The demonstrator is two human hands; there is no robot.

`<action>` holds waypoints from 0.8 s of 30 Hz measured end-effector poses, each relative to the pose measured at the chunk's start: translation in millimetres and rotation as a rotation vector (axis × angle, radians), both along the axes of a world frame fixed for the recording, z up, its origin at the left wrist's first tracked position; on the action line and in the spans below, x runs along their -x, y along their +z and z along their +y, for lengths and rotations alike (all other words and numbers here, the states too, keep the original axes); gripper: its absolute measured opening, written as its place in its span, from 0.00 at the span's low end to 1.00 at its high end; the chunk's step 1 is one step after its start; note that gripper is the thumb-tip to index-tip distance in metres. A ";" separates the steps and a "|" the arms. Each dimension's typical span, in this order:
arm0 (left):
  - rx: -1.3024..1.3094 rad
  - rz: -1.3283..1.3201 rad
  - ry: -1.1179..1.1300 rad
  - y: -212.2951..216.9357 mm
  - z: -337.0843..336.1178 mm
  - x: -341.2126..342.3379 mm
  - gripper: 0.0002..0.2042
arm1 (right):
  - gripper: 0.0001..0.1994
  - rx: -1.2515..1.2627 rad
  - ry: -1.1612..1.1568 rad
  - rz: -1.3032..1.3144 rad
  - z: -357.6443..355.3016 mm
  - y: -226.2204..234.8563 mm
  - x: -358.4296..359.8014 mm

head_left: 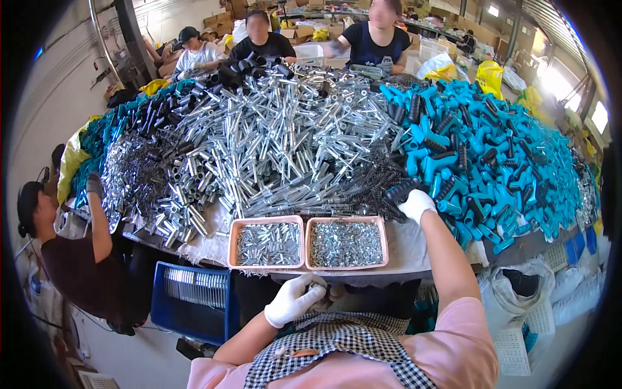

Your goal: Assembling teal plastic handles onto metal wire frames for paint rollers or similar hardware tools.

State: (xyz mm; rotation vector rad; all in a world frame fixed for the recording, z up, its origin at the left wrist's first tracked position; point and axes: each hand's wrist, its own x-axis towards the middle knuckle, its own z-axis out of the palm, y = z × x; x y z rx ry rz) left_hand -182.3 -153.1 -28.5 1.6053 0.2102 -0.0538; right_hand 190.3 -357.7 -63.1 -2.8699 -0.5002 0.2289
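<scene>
My left hand (295, 302), in a white glove, is held in front of my checked apron, below the table edge. Its fingers are curled together around something greyish that I cannot make out. Across the table, my right hand (418, 206), also gloved in white, closes on a black ribbed grip (403, 190) at the border of two heaps. To its left lies a pile of dark coil springs (374, 183). On its right rises a big heap of teal plastic handles (499, 159), some with black ribbed grips. Silvery metal tubes and rods (259, 129) fill the middle.
Two pink trays sit at the near edge: one of small metal pins (269, 245), one of tiny metal parts (345, 245). A blue crate (191, 301) stands below, left. One co-worker (71, 259) works at the left; several people sit behind the heaps. White bags (518, 285) stand lower right.
</scene>
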 end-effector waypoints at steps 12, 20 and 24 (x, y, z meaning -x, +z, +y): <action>0.032 0.053 -0.031 7.7 7.3 17.8 0.13 | 0.20 -0.005 0.257 0.147 -34.0 45.7 16.5; -0.016 -0.128 -0.106 -28.9 10.8 17.0 0.16 | 0.11 -0.764 0.554 0.430 6.1 109.8 158.2; -0.053 -0.146 -0.240 -23.7 2.9 15.3 0.21 | 0.10 -0.661 1.098 0.362 37.8 103.2 230.1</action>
